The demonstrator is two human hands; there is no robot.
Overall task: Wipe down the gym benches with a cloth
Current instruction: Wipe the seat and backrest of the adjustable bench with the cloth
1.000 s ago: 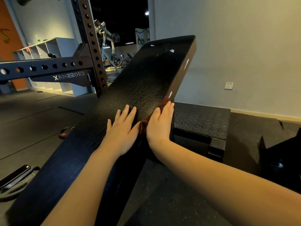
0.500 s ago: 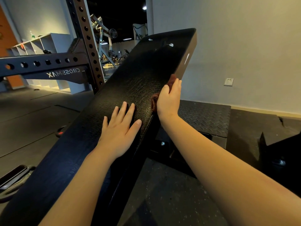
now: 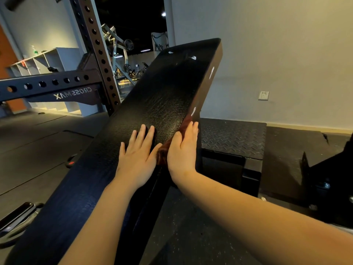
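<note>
A long black padded bench (image 3: 168,88) slopes up and away from me across the middle of the view. My left hand (image 3: 138,155) lies flat on its top surface, fingers spread, holding nothing. My right hand (image 3: 183,150) presses a dark reddish-brown cloth (image 3: 164,152) against the bench's right edge. Most of the cloth is hidden under the palm; a strip shows along the thumb side and above the fingertips. White marks dot the bench's far end and right side.
A perforated steel rack post and crossbar (image 3: 57,87) stand left of the bench. A black diamond-plate platform (image 3: 233,138) sits right of it, by a cream wall with a socket (image 3: 263,95). White shelves (image 3: 47,60) stand at the far left. Dark rubber flooring lies all around.
My right hand slid with the cloth up the bench's right edge, then back down beside my left hand. My left hand stayed flat on the pad.
</note>
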